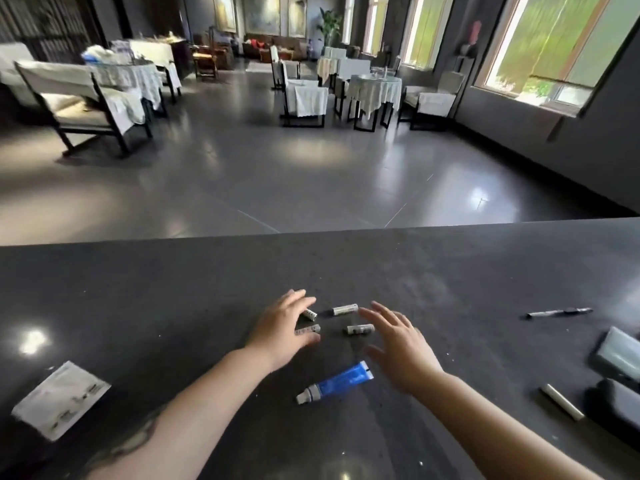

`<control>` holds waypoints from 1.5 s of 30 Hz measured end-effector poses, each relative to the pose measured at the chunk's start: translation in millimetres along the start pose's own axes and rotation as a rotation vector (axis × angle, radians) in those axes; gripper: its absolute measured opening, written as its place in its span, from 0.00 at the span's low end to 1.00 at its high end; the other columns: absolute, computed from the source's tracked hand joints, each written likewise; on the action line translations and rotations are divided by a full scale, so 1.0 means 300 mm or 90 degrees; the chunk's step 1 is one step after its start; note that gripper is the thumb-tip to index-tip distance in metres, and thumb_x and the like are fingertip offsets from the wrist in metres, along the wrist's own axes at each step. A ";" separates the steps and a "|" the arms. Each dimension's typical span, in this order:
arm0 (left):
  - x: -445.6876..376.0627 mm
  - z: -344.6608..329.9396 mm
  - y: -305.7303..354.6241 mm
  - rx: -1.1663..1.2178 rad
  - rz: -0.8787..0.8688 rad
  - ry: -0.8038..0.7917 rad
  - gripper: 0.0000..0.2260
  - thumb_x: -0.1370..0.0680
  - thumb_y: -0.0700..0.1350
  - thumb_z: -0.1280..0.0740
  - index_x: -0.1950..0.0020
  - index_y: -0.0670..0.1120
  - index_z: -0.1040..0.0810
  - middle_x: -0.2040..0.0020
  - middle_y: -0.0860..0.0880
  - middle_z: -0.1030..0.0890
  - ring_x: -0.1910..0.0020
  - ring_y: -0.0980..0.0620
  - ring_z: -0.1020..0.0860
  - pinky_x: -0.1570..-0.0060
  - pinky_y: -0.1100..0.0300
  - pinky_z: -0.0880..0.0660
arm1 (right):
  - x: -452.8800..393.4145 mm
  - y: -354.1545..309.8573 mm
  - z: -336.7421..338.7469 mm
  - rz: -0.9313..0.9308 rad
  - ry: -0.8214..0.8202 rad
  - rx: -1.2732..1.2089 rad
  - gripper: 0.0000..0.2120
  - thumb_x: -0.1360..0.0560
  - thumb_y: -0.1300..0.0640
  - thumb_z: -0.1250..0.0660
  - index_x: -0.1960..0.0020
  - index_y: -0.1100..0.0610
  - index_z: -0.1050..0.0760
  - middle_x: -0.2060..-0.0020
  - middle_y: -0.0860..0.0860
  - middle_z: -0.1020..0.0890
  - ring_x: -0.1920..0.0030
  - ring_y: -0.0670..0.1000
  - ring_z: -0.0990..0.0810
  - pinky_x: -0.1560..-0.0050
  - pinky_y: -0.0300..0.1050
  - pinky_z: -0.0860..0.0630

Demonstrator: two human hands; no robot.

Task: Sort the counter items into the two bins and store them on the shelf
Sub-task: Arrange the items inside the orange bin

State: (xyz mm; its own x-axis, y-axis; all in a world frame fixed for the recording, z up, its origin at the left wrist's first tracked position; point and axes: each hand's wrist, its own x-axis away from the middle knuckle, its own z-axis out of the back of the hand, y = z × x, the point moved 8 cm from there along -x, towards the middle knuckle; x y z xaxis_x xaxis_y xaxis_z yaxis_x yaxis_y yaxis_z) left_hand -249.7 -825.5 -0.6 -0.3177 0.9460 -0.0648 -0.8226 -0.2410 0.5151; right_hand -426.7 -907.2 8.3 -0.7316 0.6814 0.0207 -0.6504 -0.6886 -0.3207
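On the dark worktop point(450, 271), four small white batteries are seen lying on their sides between the two hands. The left hand point(282, 332) is spread palm down with relaxed fingers over two of them: one battery point(310, 314) shows at the fingertips and another battery point(307, 329) lies partly under the fingers; whether they are touched cannot be told, and nothing is gripped. The right hand point(401, 344) is held open with straight fingers, grasping nothing, just beside a third battery point(360, 329), while a fourth battery point(345, 309) lies a little farther back, near its fingertips. A blue tube point(337, 382) with a white cap is laid nearer the person, between the forearms. A flat white packet point(60, 398) is placed well apart at the left. At the right, a dark pen point(559, 312) and a white stick point(562, 401) are laid on the worktop, and by the right edge a pale flat object point(620, 351) and a dark object point(614, 400) are cut off by the frame; what they are, and whether anything is held in them, cannot be told.
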 end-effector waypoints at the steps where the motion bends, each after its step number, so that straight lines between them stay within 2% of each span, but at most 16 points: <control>1: -0.023 -0.025 -0.012 -0.043 -0.011 -0.021 0.32 0.27 0.55 0.29 0.26 0.51 0.35 0.23 0.51 0.39 0.24 0.53 0.44 0.27 0.59 0.47 | -0.050 -0.002 -0.020 0.030 -0.029 0.025 0.33 0.24 0.49 0.35 0.24 0.41 0.46 0.23 0.43 0.47 0.24 0.47 0.47 0.27 0.45 0.42; 3: -0.052 -0.058 -0.036 -0.093 -0.029 -0.049 0.34 0.26 0.59 0.32 0.24 0.52 0.39 0.22 0.51 0.42 0.23 0.54 0.48 0.26 0.59 0.49 | -0.130 -0.009 -0.054 0.102 -0.074 0.065 0.33 0.23 0.47 0.36 0.24 0.40 0.49 0.22 0.43 0.52 0.23 0.47 0.51 0.25 0.46 0.49; 5: -0.058 -0.069 -0.047 -0.099 -0.050 -0.065 0.32 0.26 0.60 0.33 0.25 0.52 0.37 0.24 0.52 0.39 0.24 0.54 0.45 0.27 0.60 0.50 | -0.183 -0.019 -0.075 0.166 -0.108 0.067 0.31 0.22 0.47 0.37 0.24 0.40 0.47 0.23 0.43 0.50 0.23 0.46 0.51 0.26 0.44 0.51; 7: -0.057 -0.050 -0.047 -0.073 -0.075 -0.036 0.27 0.25 0.58 0.32 0.29 0.50 0.30 0.29 0.52 0.30 0.28 0.53 0.35 0.29 0.62 0.46 | -0.214 -0.025 -0.079 0.199 -0.122 0.025 0.28 0.22 0.48 0.36 0.25 0.43 0.41 0.24 0.45 0.40 0.25 0.47 0.43 0.27 0.42 0.46; 9: -0.049 -0.016 -0.042 -0.051 -0.095 0.026 0.20 0.26 0.54 0.30 0.36 0.48 0.23 0.39 0.51 0.23 0.38 0.52 0.27 0.36 0.61 0.36 | -0.228 -0.024 -0.065 0.200 -0.089 -0.025 0.23 0.24 0.50 0.33 0.29 0.46 0.31 0.33 0.46 0.27 0.32 0.50 0.32 0.32 0.42 0.37; 10: -0.042 -0.004 -0.040 -0.044 -0.097 0.054 0.18 0.26 0.53 0.29 0.39 0.48 0.21 0.44 0.52 0.21 0.42 0.52 0.26 0.40 0.60 0.32 | -0.228 -0.023 -0.057 0.195 -0.057 -0.037 0.21 0.24 0.50 0.32 0.32 0.47 0.27 0.38 0.47 0.24 0.36 0.51 0.29 0.36 0.42 0.33; 14: -0.010 0.006 -0.039 -0.012 -0.065 0.126 0.12 0.27 0.48 0.27 0.45 0.49 0.18 0.52 0.51 0.23 0.49 0.52 0.26 0.49 0.60 0.30 | -0.196 -0.015 -0.062 0.108 0.033 -0.052 0.18 0.26 0.48 0.30 0.37 0.49 0.23 0.48 0.49 0.23 0.43 0.52 0.26 0.45 0.40 0.31; 19: 0.000 0.001 -0.047 0.063 0.030 0.169 0.10 0.30 0.48 0.25 0.50 0.49 0.19 0.56 0.52 0.25 0.57 0.51 0.24 0.58 0.60 0.28 | -0.149 0.004 -0.082 -0.068 0.058 -0.085 0.21 0.29 0.40 0.30 0.40 0.49 0.24 0.48 0.48 0.23 0.50 0.50 0.23 0.53 0.41 0.28; 21: 0.002 -0.005 -0.043 0.086 0.064 0.185 0.12 0.30 0.47 0.26 0.48 0.48 0.20 0.55 0.52 0.27 0.57 0.51 0.23 0.57 0.60 0.28 | -0.138 -0.002 -0.085 -0.121 0.079 -0.092 0.23 0.30 0.39 0.30 0.40 0.51 0.25 0.46 0.49 0.22 0.48 0.52 0.22 0.51 0.44 0.26; 24: 0.004 -0.017 -0.041 0.101 0.085 0.193 0.14 0.29 0.47 0.26 0.44 0.48 0.21 0.51 0.51 0.28 0.53 0.51 0.23 0.53 0.62 0.28 | -0.138 -0.019 -0.094 -0.138 0.073 -0.080 0.25 0.30 0.38 0.31 0.40 0.53 0.26 0.45 0.51 0.23 0.46 0.54 0.23 0.49 0.46 0.26; 28: 0.018 -0.002 -0.055 0.123 0.026 0.156 0.21 0.33 0.52 0.23 0.42 0.50 0.22 0.50 0.54 0.30 0.59 0.61 0.28 0.54 0.67 0.31 | -0.131 0.010 -0.074 -0.084 0.002 -0.076 0.32 0.35 0.29 0.33 0.37 0.46 0.29 0.44 0.46 0.26 0.47 0.50 0.23 0.53 0.44 0.26; 30: 0.014 0.006 -0.060 0.122 -0.023 0.100 0.27 0.35 0.55 0.22 0.38 0.51 0.23 0.45 0.54 0.30 0.52 0.63 0.28 0.47 0.67 0.31 | -0.123 0.022 -0.057 -0.017 -0.042 -0.058 0.36 0.38 0.27 0.33 0.34 0.41 0.31 0.42 0.43 0.28 0.46 0.48 0.24 0.51 0.45 0.24; 33: -0.008 -0.001 -0.054 0.039 -0.089 -0.033 0.33 0.34 0.57 0.23 0.31 0.53 0.28 0.36 0.57 0.30 0.37 0.59 0.32 0.36 0.64 0.36 | -0.117 0.016 -0.048 0.068 -0.094 -0.046 0.40 0.40 0.28 0.30 0.31 0.38 0.34 0.38 0.42 0.30 0.39 0.46 0.29 0.43 0.46 0.25; 37: -0.040 -0.015 -0.039 -0.084 -0.127 -0.143 0.30 0.30 0.58 0.27 0.29 0.56 0.31 0.35 0.59 0.29 0.35 0.59 0.33 0.35 0.57 0.33 | -0.130 -0.028 -0.062 0.145 -0.120 0.024 0.40 0.37 0.31 0.30 0.28 0.39 0.37 0.34 0.42 0.31 0.34 0.46 0.34 0.38 0.46 0.29; 45: -0.054 -0.011 -0.018 -0.142 -0.142 -0.146 0.27 0.28 0.56 0.28 0.31 0.54 0.30 0.37 0.58 0.27 0.36 0.57 0.31 0.38 0.55 0.29 | -0.154 -0.060 -0.060 0.189 -0.112 0.058 0.33 0.33 0.37 0.29 0.30 0.41 0.34 0.35 0.42 0.29 0.36 0.46 0.31 0.42 0.47 0.27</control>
State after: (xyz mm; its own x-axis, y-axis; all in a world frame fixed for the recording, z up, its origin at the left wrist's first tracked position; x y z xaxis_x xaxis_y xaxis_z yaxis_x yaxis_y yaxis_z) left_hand -241.8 -840.2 -5.3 -0.0259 0.9983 0.0520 -0.9500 -0.0407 0.3097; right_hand -377.6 -921.7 -3.8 -0.9101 0.4012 0.1042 -0.4144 -0.8749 -0.2508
